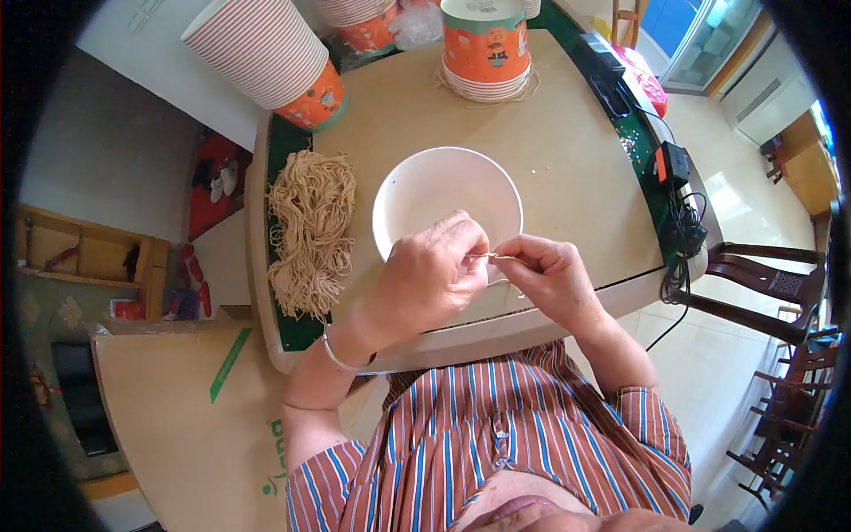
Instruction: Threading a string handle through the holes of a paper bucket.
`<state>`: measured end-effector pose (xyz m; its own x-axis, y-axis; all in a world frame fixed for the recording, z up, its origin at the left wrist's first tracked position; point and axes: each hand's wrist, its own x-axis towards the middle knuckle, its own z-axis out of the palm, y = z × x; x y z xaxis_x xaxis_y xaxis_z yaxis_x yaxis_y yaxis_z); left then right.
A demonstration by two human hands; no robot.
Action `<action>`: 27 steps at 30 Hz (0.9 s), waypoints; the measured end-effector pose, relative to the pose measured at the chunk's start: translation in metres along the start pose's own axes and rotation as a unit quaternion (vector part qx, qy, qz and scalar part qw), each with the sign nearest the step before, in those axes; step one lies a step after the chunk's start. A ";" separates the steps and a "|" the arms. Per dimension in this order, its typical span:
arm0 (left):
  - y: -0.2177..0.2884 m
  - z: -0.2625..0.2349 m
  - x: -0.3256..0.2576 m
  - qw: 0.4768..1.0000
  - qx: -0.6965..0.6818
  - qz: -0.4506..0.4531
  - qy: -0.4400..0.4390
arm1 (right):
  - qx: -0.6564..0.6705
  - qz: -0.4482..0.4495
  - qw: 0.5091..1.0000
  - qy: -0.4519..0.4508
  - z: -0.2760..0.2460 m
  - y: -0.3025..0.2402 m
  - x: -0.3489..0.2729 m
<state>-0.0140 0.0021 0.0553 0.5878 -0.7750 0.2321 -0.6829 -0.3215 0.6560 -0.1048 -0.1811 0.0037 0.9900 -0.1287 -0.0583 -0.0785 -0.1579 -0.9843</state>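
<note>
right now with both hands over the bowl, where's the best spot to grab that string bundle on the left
Probably the bundle's upper end, where the strands gather into a tighter loop; the lower end fans out loose. Come from above with the left hand, which is nearer; the bowl lies to its right.

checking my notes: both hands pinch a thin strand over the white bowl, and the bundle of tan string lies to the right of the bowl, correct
Not quite. In the head view the bundle of tan string lies to the left of the white bowl, not the right. The left hand and right hand do pinch a thin strand over it.
</note>
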 end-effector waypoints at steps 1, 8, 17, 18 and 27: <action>0.000 -0.001 0.001 1.000 0.000 0.000 0.000 | 0.000 0.000 1.000 0.000 0.001 0.000 0.000; -0.026 0.003 0.008 0.940 -0.251 -0.184 -0.139 | -0.003 -0.005 1.000 -0.008 0.002 0.001 0.000; -0.033 -0.007 0.023 0.860 -0.385 -0.227 -0.247 | 0.006 -0.010 1.000 -0.025 0.001 -0.005 -0.001; -0.033 -0.007 0.023 0.857 -0.384 -0.237 -0.249 | 0.014 -0.008 0.999 -0.031 0.000 -0.005 -0.001; -0.007 0.001 0.013 0.976 0.167 0.083 0.117 | 0.054 0.018 0.998 -0.019 0.000 -0.004 -0.002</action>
<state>-0.0018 -0.0058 0.0532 0.5129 -0.6987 0.4988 -0.8576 -0.3908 0.3344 -0.1061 -0.1801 0.0077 0.9907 -0.0941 -0.0982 -0.1030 -0.0473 -0.9936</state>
